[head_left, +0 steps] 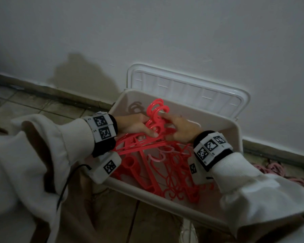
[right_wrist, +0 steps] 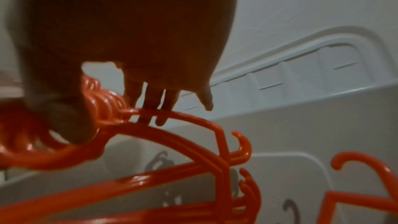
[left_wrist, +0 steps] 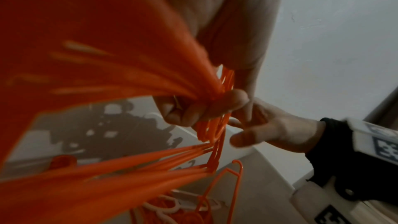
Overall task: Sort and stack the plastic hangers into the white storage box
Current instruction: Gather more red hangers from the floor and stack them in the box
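A bunch of red plastic hangers [head_left: 153, 137] hangs over the white storage box [head_left: 237, 137], their hooks [head_left: 157, 106] pointing up and away. My left hand [head_left: 144, 130] grips the bunch at the necks; in the left wrist view its fingers [left_wrist: 204, 108] curl round them. My right hand [head_left: 172, 125] holds the same bunch from the right. Its thumb [right_wrist: 71, 123] presses on the stacked hooks [right_wrist: 103, 103] while its fingers reach behind. More red hangers [head_left: 175, 181] lie in the box, with a pale pink one [head_left: 156, 157] among them.
The box stands on a tiled floor [head_left: 42, 106] against a white wall. Its lid [head_left: 182, 86] leans upright behind it. Pale pink hangers [head_left: 274, 169] lie on the floor to the right of the box. A black cable [head_left: 63, 190] hangs from my left wrist.
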`<state>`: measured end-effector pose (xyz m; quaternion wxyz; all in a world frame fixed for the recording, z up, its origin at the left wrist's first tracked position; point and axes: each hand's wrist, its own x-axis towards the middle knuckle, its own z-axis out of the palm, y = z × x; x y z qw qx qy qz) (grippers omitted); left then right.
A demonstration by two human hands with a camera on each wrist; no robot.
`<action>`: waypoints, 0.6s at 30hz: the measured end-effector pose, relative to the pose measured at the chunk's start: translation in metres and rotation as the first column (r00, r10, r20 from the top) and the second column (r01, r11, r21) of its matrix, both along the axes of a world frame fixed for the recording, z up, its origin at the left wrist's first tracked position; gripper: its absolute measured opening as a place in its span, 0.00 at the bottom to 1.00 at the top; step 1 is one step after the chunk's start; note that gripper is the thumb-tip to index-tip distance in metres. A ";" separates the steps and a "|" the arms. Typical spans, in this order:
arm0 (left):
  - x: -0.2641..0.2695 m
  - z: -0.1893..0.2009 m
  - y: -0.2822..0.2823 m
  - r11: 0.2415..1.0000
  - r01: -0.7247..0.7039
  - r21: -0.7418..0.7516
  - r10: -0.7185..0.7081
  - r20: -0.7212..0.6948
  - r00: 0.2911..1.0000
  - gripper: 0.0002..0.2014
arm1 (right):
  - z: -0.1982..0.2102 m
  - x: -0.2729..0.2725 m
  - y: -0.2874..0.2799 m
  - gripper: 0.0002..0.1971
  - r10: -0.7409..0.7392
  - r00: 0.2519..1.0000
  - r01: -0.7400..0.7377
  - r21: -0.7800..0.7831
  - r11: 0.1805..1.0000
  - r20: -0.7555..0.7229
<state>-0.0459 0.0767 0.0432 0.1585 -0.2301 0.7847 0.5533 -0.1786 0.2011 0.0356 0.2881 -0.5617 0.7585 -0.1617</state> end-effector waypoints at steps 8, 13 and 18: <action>0.001 -0.008 -0.002 0.944 0.125 -0.305 -0.138 -0.020 0.990 0.13 | -0.011 0.000 -0.001 0.24 0.133 0.955 -0.134 0.014 0.991 -0.266; -0.002 -0.008 -0.002 0.950 -0.016 -0.311 -0.057 -0.222 0.973 0.12 | -0.007 0.000 -0.007 0.21 0.079 0.977 -0.085 -0.019 0.996 -0.196; -0.002 -0.014 -0.003 0.862 -0.030 -0.506 -0.065 -0.169 0.984 0.15 | -0.005 -0.003 -0.009 0.20 0.071 0.994 -0.077 -0.077 0.994 -0.077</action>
